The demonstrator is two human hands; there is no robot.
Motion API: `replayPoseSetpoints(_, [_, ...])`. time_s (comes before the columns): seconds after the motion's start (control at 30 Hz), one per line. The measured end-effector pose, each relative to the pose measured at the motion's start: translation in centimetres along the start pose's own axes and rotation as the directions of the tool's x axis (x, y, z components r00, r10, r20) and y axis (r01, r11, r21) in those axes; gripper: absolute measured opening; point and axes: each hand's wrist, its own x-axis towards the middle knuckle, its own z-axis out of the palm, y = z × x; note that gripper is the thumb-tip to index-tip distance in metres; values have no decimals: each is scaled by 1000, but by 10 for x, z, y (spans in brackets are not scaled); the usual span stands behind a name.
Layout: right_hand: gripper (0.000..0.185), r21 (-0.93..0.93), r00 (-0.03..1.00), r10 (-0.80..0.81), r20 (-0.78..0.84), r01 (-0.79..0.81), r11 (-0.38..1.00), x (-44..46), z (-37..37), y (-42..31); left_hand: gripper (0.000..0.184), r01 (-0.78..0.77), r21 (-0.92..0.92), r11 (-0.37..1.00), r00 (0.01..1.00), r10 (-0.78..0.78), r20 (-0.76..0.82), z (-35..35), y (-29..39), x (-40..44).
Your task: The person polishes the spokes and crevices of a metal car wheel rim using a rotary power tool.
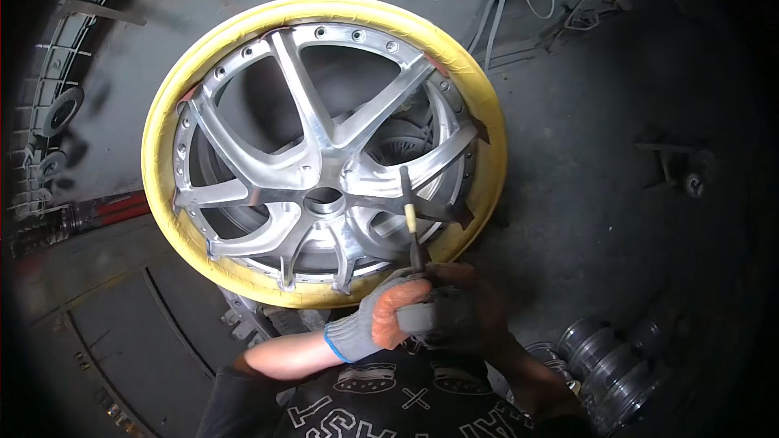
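Observation:
Both my hands are together near the lower edge of a large silver wheel rim (308, 97), whose outer lip is wrapped in yellow covering (174, 231). My left hand (380, 316), in a grey glove with orange on the fingers, is wrapped round a dark handheld power tool (430, 316). My right hand (475, 292), in deep shadow, is also closed on the tool. From the tool a thin shaft with a pale sleeve (411, 217) and a dark tip points up over the spokes. Whether the tip touches the metal cannot be made out.
At the left, a wire rack (53, 49) holds round discs (63, 111). Shiny cylindrical metal parts (604, 365) are stacked on the floor at lower right. Cables (548, 0) lie at the top. A small metal object (690, 182) stands at the right.

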Motion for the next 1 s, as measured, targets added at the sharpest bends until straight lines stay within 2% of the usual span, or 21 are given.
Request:
replayPoseSetpoints(0.07, [78,-78,998,19,52,-14,997,-1,8,-1,29,-108,236,966,993,96,61,-8,3,-7])
replayPoseSetpoints(0.1, [77,-68,998,23,52,-20,997,-2,13,1,29,-12,-57,998,990,20,142,10,14,-9])
replayPoseSetpoints(0.13, [77,-63,998,26,51,-23,998,-3,15,2,29,110,-333,936,971,-30,238,19,20,-11])
replayPoseSetpoints(0.2, [78,-77,999,17,36,-14,997,-4,17,1,28,45,-228,973,999,-48,-10,41,17,-8])
replayPoseSetpoints(0.27, [78,-97,1000,0,22,2,995,1,13,-3,26,-29,-63,998,1000,28,-10,68,26,-12])
replayPoseSetpoints(0.3, [77,-63,997,48,61,-45,997,6,5,-7,26,-54,-8,999,999,54,-7,76,29,-12])
replayPoseSetpoints(0.37, [76,-35,990,92,103,-88,995,18,-13,-12,30,29,-151,988,1000,-28,9,77,27,-5])
replayPoseSetpoints(0.4, [75,-126,997,-5,78,15,992,25,-23,-11,30,27,-151,988,1000,-25,12,79,24,2])
replayPoseSetpoints(0.43, [75,-218,993,-103,62,114,969,32,-34,-12,32,-140,225,964,990,143,2,83,20,12])
replayPoseSetpoints(0.47, [75,-221,992,-104,66,116,968,39,-48,-17,33,-247,577,779,952,307,-8,87,16,21])
replayPoseSetpoints(0.5, [73,-209,995,-70,75,84,974,46,-62,-25,35,-342,713,612,900,432,61,98,17,29])
replayPoseSetpoints(0.53, [72,-194,996,-34,85,50,980,49,-73,-30,37,-374,647,665,902,423,86,112,19,36])
replayPoseSetpoints(0.6, [72,-184,996,-60,65,71,980,52,-89,-28,40,-259,299,919,966,252,62,143,30,48])
replayPoseSetpoints(0.67, [73,-175,995,-93,45,99,980,54,-104,-24,44,-143,25,989,987,141,83,165,36,58])
replayPoseSetpoints(0.7, [74,-185,997,-37,62,48,982,55,-111,-21,46,-112,-50,992,989,117,92,172,37,63])
replayPoseSetpoints(0.77, [75,-192,997,18,79,-3,981,56,-122,-17,50,-99,-106,989,990,109,94,180,37,72])
replayPoseSetpoints(0.9, [77,-242,994,-1,106,26,970,56,-133,-14,51,-103,-140,985,993,110,41,182,34,81])
replayPoseSetpoints(0.97, [77,-264,994,2,112,27,964,59,-133,-18,47,-169,-37,985,983,171,59,179,33,79])
replayPoseSetpoints(1.0, [75,-185,995,0,98,18,983,63,-128,-24,47,-170,-37,985,983,172,58,169,27,80])
